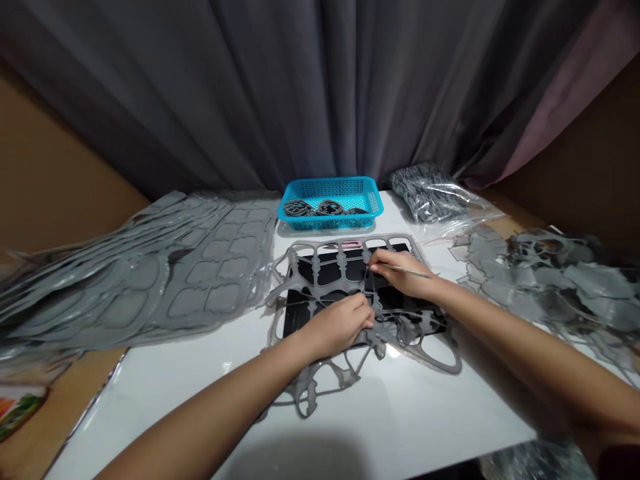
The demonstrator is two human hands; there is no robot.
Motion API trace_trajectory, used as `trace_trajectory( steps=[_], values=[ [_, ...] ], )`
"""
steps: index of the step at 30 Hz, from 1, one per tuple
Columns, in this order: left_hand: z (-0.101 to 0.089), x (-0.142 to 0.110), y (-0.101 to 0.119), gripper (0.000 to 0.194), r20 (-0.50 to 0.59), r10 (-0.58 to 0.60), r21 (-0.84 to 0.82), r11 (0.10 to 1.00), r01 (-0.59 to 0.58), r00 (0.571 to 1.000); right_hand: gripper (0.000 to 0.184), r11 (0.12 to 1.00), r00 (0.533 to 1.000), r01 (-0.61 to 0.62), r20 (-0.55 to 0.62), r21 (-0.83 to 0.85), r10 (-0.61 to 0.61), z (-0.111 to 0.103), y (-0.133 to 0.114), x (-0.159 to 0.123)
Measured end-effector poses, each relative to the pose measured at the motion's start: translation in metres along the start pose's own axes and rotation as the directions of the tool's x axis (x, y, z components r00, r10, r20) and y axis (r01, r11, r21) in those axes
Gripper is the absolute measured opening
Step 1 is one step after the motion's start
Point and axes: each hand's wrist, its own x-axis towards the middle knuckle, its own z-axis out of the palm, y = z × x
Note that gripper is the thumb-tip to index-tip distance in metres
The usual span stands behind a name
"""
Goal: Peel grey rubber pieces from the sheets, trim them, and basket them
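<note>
A grey, flexible cut-out sheet (325, 290) with large openings lies over a black mat (300, 313), its lower part in loose, tangled strips. My left hand (345, 323) rests on its middle, fingers curled closed around a strip of it. Just beyond, to the right, my right hand (405, 272) is closed in a pinch on a slender, pale, stick-like tool (407, 270). The tool's shaft points back toward my wrist, and its working end is too small to make out, close to the sheet's strips.
A blue basket (330, 223) holding grey cut pieces stands behind the mat. Near it are a pink-handled cutter (351, 245) and a clear bag of grey pieces (425, 193). Stacked grey sheets (200, 267) cover the left; grey scraps (550, 280) heap up at right on the white table (425, 413).
</note>
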Motion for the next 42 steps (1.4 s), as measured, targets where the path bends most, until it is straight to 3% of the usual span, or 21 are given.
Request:
trace_trajectory(
  steps=[5,8,11,14,16,18,22,26,28,31,35,42],
  values=[
    [-0.004,-0.005,0.001,0.012,0.053,-0.022,-0.035,0.999,0.024,0.998,0.019,0.994,0.974,0.069,-0.207,-0.086,-0.086,-0.022,0.005,0.040],
    [-0.007,-0.010,0.002,0.012,0.073,-0.034,-0.025,0.999,0.036,0.997,0.027,0.997,0.906,0.064,-0.415,-0.050,-0.079,-0.053,0.011,0.056],
    [-0.010,-0.013,0.004,0.015,0.080,-0.044,0.010,0.999,0.043,0.996,0.037,0.995,0.836,0.062,-0.549,0.074,-0.011,-0.080,0.016,0.052],
    [-0.016,-0.014,0.008,0.015,0.068,-0.054,0.063,0.997,0.050,0.996,0.041,0.977,0.829,0.075,-0.557,0.200,0.051,-0.089,0.021,0.027],
    [-0.019,-0.013,0.011,0.021,0.038,-0.071,0.109,0.992,0.067,0.997,0.039,0.964,0.839,0.082,-0.540,0.254,0.071,-0.082,0.024,0.004],
    [-0.020,-0.010,0.013,0.040,0.029,-0.045,0.134,0.990,0.041,0.999,0.037,0.957,0.852,0.087,-0.518,0.278,0.073,-0.069,0.028,-0.017],
    [-0.013,-0.006,0.012,0.055,0.179,0.089,0.035,0.995,-0.097,0.980,0.036,0.970,0.910,0.078,-0.414,0.229,0.025,-0.041,0.035,-0.047],
    [-0.007,-0.004,0.008,0.054,0.242,0.021,0.011,1.000,-0.024,0.970,0.020,0.996,0.997,0.034,-0.076,0.081,-0.028,-0.027,0.025,-0.061],
    [-0.007,-0.002,0.005,0.053,0.232,-0.025,0.031,0.999,0.018,0.972,0.013,0.999,0.996,0.044,0.083,0.008,-0.045,-0.026,0.018,-0.064],
    [-0.009,0.000,-0.002,0.054,0.231,-0.065,0.054,0.997,0.053,0.971,0.013,0.994,0.974,0.078,0.218,-0.078,-0.059,-0.028,0.011,-0.067],
    [-0.012,-0.001,-0.012,0.058,0.252,-0.015,0.044,0.999,0.005,0.968,0.015,0.983,0.956,0.116,0.286,-0.145,-0.070,-0.028,0.012,-0.069],
    [-0.012,-0.008,-0.014,0.056,0.227,0.052,0.009,0.998,-0.056,0.972,0.014,0.977,0.967,0.136,0.236,-0.164,-0.095,-0.019,0.016,-0.071]
  ],
)
